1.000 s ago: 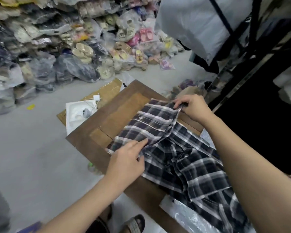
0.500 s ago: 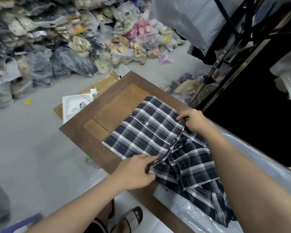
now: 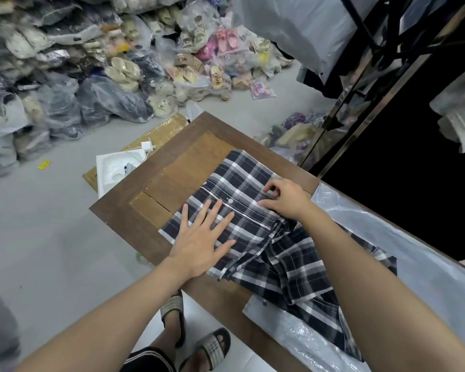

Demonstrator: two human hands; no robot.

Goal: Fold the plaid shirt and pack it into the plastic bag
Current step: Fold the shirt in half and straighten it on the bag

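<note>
Nearest the camera: two striped slide sandals (image 3: 196, 334) standing on the pale floor beside the near edge of the dark-framed brown wooden table (image 3: 134, 213).

Clear crinkled plastic bag (image 3: 301, 342) lying flat along the right part of the table, running from the near right corner toward the far right edge, with its near end under the lower part of the garment.

Navy, grey and white plaid shirt (image 3: 287, 267) lying across the middle of the table: lower part rumpled and resting partly on the plastic bag, upper part folded over and spreading flat toward the far edge; white button (image 3: 231, 201) showing on the placket of the folded panel.

Left hand (image 3: 203, 237) pressing palm-down on the folded panel near the left edge of the shirt, fingers straight and spread wide, gripping nothing.

Right hand (image 3: 285, 200) resting on the far right part of the folded panel, fingers curled and narrow, fingertips (image 3: 269, 188) pinching or pressing the cloth; which of the two, impossible to tell.

Beyond the left edge of the table: white moulded tray (image 3: 116, 167) lying on a flat sheet of brown cardboard (image 3: 159, 132) on the floor, with a small white charger plug (image 3: 147, 146) at its far corner.

Farthest: large heap of plastic-bagged footwear (image 3: 118, 63) filling the floor at the back; black metal rack (image 3: 360, 98) with hanging pale garments standing at the right.
</note>
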